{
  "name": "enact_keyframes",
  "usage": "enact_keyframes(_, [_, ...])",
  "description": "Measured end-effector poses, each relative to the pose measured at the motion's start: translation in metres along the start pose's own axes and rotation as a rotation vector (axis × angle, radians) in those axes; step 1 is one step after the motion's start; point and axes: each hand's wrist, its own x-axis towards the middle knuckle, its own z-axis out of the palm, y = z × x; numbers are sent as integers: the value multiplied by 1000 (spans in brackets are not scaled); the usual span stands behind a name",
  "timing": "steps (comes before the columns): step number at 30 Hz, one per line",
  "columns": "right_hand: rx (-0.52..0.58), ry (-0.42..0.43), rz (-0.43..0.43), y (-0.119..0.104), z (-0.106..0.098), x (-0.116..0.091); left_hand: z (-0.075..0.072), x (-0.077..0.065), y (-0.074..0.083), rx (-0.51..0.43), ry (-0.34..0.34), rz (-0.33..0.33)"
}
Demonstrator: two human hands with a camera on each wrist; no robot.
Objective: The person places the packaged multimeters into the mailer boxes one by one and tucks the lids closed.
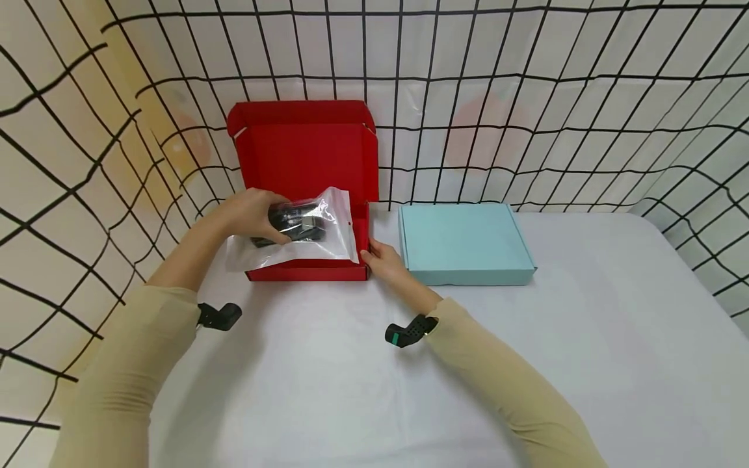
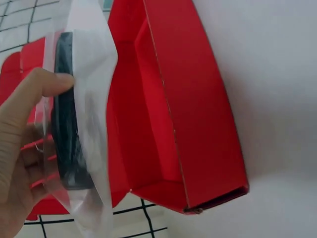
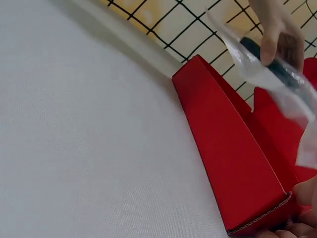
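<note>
My left hand (image 1: 251, 214) grips a clear plastic bag (image 1: 339, 224) with a black cable-like item (image 1: 295, 221) inside, thumb on the near side and fingers behind. The bag is above the red cardboard box (image 1: 310, 270), whose lid (image 1: 301, 156) stands raised at the back. In the left wrist view the box's inside (image 2: 141, 114) shows bare red card beside the bag. My right hand (image 1: 383, 259) pinches the box's right front corner, with the thumb at the top edge and the fingers low on the side in the right wrist view.
A closed light blue box (image 1: 468, 240) lies right of the red one on the white-covered table (image 1: 328, 377). Black wire grid (image 1: 445, 78) stands behind and at both sides, close to the left arm. Each wrist wears a black camera mount (image 1: 409, 330).
</note>
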Motion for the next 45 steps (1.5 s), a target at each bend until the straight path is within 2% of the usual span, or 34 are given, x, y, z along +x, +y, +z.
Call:
enact_keyframes(5, [4, -26, 14, 3, -2, -2, 7, 22, 0, 23, -73, -70])
enact_keyframes(9, [14, -13, 6, 4, -6, -1, 14, 38, 8, 19, -105, -77])
enact_keyframes(12, [-14, -10, -5, 3, -6, -1, 18, 42, 12, 15, -129, -94])
enact_keyframes(15, [19, -30, 4, 2, -2, 1, 24, 42, 12, 11, -155, -116])
enact_keyframes(20, [28, -56, -33, 0, 2, 0, 34, 40, 10, -3, -153, -123])
enact_keyframes(25, [4, -23, -49, -1, 1, -1, 40, 44, 11, -42, -146, -95])
enact_keyframes(34, [-44, -7, -57, 0, -5, -6, 57, 52, 1, -89, -204, -126])
enact_keyframes(41, [-28, -8, -9, 3, -4, -5, 76, 41, -11, -157, -176, -133])
enact_keyframes(45, [-51, -5, -16, 2, -3, -5, 79, 31, -16, -184, -130, -129])
